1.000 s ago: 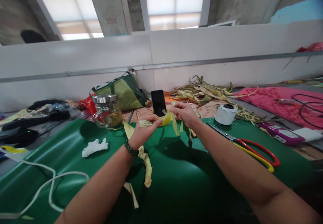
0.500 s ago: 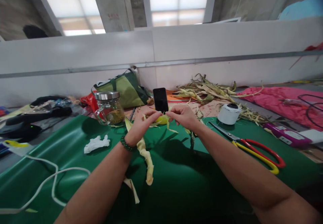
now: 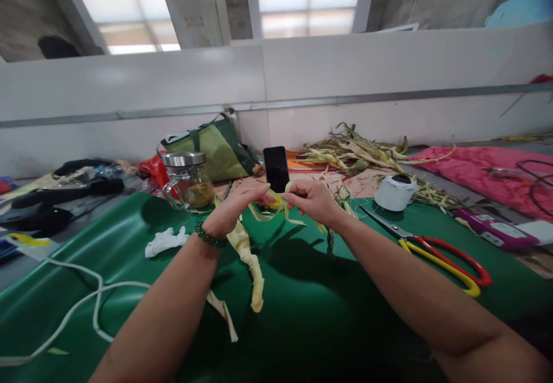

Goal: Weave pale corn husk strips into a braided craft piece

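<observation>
Pinching a yellow-green husk strip (image 3: 277,201) between them, left hand (image 3: 233,213) and right hand (image 3: 314,200) meet above the green mat (image 3: 328,314), just before the phone (image 3: 276,167); both sets of fingers are closed on the strip. A twisted tail (image 3: 250,256) hangs from the left hand onto the mat. Judgement: even tension and close-set pinch points should curl the strip without splitting it.

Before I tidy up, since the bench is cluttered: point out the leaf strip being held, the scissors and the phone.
leaf strip (image 3: 249,256), head view, twisted hanging part.
scissors (image 3: 410,243), head view, by the pivot.
phone (image 3: 276,167), head view, dark screen.
</observation>
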`<state>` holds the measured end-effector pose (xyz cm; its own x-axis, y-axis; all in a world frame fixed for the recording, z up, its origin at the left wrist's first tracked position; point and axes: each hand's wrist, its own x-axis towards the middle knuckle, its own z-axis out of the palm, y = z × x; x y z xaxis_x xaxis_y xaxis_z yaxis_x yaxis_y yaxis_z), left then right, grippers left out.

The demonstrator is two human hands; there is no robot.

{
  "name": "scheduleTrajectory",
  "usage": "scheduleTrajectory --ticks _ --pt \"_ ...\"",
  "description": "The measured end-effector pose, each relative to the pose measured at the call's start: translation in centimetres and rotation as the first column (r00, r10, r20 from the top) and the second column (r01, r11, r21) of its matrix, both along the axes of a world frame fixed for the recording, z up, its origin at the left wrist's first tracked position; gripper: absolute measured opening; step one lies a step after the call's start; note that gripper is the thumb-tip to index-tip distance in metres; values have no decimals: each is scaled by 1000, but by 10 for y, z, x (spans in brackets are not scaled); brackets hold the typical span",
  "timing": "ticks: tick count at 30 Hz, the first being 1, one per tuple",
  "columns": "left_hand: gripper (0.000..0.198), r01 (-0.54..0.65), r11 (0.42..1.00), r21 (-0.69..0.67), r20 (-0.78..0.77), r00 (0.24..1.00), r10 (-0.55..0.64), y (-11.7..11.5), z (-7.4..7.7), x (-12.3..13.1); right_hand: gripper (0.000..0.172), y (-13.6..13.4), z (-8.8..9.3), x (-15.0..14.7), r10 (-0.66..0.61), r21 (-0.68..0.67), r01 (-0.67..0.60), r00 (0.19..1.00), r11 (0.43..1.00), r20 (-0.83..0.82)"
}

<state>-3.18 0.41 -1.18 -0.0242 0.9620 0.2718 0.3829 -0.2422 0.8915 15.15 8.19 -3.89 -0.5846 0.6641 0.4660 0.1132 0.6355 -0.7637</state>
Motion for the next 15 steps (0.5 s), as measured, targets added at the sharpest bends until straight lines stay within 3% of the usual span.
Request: scheduleTrajectory --ticks 1,3,5,6,8,10,15 --pt "41 3 1000 -6 -66 998 -3 0 1 -2 27 0 -1 0 -6 16 6 1000 1000 1" --pt "32 -143 986 82 -145 978 153 0 3 -4 27 1 -2 -1 -28 59 28 1000 998 -9" --pt "23 -300 933 196 -232 911 342 -1 3 -3 26 1 -3 -1 -40 98 41 999 994 -12" --pt "21 -311 922 232 -299 879 372 -2 2 -1 25 0 -3 -1 -41 110 42 999 993 -5" --pt "18 -165 955 246 -451 853 263 -3 -2 6 26 -1 -2 -2 -35 118 32 999 992 23" --pt "20 -130 951 281 -538 799 268 -3 -8 15 27 -3 -1 -2 -15 108 10 999 994 40" --pt "16 1 998 66 -364 931 23 2 -20 25 28 -4 -1 -2 21 104 -22 1000 994 12"
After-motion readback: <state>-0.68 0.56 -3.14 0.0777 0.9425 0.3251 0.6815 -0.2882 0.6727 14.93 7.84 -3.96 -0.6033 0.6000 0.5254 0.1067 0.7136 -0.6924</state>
